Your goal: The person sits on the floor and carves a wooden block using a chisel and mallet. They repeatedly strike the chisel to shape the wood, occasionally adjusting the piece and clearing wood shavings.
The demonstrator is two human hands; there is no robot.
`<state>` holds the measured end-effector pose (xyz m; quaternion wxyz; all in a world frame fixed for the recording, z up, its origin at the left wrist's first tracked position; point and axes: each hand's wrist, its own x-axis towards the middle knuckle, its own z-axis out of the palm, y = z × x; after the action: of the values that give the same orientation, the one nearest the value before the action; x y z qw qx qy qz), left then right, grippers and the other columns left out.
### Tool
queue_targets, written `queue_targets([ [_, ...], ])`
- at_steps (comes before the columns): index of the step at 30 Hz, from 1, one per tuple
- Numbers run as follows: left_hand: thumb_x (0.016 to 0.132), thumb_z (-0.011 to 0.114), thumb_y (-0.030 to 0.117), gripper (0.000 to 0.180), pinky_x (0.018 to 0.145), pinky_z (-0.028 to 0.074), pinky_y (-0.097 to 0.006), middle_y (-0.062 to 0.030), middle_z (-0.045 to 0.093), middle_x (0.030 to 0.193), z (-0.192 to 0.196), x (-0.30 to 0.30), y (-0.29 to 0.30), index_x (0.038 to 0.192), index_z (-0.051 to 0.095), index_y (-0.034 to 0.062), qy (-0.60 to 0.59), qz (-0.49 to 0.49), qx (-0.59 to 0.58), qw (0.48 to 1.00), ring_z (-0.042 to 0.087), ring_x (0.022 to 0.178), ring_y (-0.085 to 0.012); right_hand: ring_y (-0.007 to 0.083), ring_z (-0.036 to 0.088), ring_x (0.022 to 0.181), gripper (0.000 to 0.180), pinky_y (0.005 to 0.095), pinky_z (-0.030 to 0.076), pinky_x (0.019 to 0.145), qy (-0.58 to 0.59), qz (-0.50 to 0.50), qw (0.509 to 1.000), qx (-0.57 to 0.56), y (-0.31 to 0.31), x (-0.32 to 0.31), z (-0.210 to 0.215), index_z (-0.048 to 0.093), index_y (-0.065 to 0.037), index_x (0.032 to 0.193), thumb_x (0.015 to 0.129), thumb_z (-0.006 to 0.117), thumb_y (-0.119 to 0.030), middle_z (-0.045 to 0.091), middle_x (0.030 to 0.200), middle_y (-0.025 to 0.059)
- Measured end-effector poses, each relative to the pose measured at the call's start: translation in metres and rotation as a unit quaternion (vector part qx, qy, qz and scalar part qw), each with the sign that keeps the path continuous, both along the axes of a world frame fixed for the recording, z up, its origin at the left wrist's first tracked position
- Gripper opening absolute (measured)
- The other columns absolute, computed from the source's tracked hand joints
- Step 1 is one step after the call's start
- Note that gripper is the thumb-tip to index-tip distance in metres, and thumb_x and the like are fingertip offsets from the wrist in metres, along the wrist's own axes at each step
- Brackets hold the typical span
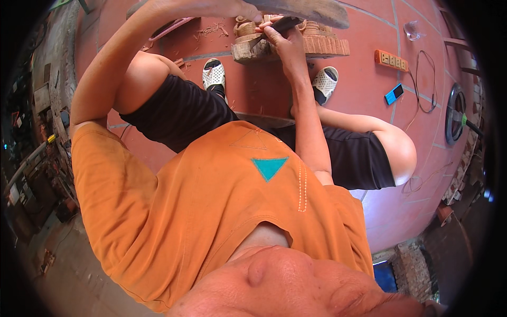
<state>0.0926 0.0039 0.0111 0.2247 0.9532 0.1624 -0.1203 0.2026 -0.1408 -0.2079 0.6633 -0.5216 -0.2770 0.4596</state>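
Observation:
My right hand (288, 46) is closed round a dark chisel-like tool (286, 24), held over a carved wooden piece (322, 46). A pointed dark tip shows below its fingers. At the top edge, my left hand (244, 9) comes in from the left, partly cut off by the frame. Its fingers are bent together and point down close to my right fingertips; what they grip is hidden. The carved piece has rounded, swirling reliefs and a rough edge. A long brown wooden slab (311, 11) stretches across just beyond both hands.
Wood shavings (211, 31) lie on the red tiled floor at the far left. To the right are an orange power strip (391, 60) with a cable, a blue phone (394, 94) and a clear glass (413, 30). My feet in white shoes (213, 75) flank the carving.

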Motion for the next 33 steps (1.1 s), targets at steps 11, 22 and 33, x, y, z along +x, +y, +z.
queue_targets([
  [11,0.085,0.076,0.027,0.078,0.077,0.054,-0.045,-0.0265,0.069,0.095,0.005,-0.007,-0.004,0.154,0.043,0.0102,0.008,-0.015,0.022,1.000,0.069,0.087,-0.0393,0.0196,0.070,0.101,0.023,0.0333,0.055,0.095,-0.098,0.021,0.995,0.021,0.002,-0.007,-0.001,0.055,-0.003,0.119,0.099,0.066,-0.004,0.070,0.103,0.0078],
  [22,0.085,0.076,0.027,0.078,0.076,0.054,-0.045,-0.0274,0.069,0.096,-0.007,0.002,-0.004,0.154,0.043,0.0098,-0.145,-0.014,-0.080,0.986,0.069,0.086,-0.0406,0.0135,0.069,0.093,0.021,0.0292,0.053,0.089,0.001,-0.037,0.998,0.041,-0.005,-0.004,-0.008,0.060,-0.002,0.115,0.097,0.069,-0.009,0.072,0.097,0.0053],
  [33,0.083,0.075,0.021,0.075,0.084,0.055,-0.046,-0.0271,0.070,0.106,-0.005,0.000,0.001,0.152,0.046,0.0089,-0.026,0.004,0.020,0.999,0.070,0.095,-0.0412,0.0177,0.072,0.095,0.018,0.0299,0.055,0.089,0.086,-0.038,0.996,-0.007,-0.008,0.001,0.005,0.058,0.000,0.112,0.098,0.067,-0.006,0.072,0.098,0.0079],
])
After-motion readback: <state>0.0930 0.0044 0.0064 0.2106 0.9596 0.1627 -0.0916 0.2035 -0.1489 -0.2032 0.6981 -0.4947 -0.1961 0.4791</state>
